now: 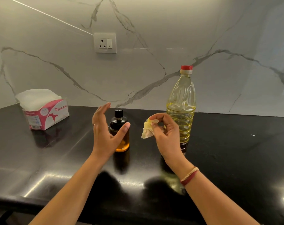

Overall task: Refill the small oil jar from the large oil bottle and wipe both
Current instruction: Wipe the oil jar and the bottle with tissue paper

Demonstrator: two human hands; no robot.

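Both forearms (76,184) are bare to the near edge of view. The left hand (105,135) wears a thin ring (94,125) on one finger; the right wrist carries red and cream thread bands (189,176).

Your left hand (104,135) is open just left of the jar (120,130), fingers straight, thumb spread across its front; can't tell if it touches. Your right hand (165,135), right of the jar, pinches a crumpled tissue (147,131). Both forearms reach forward.
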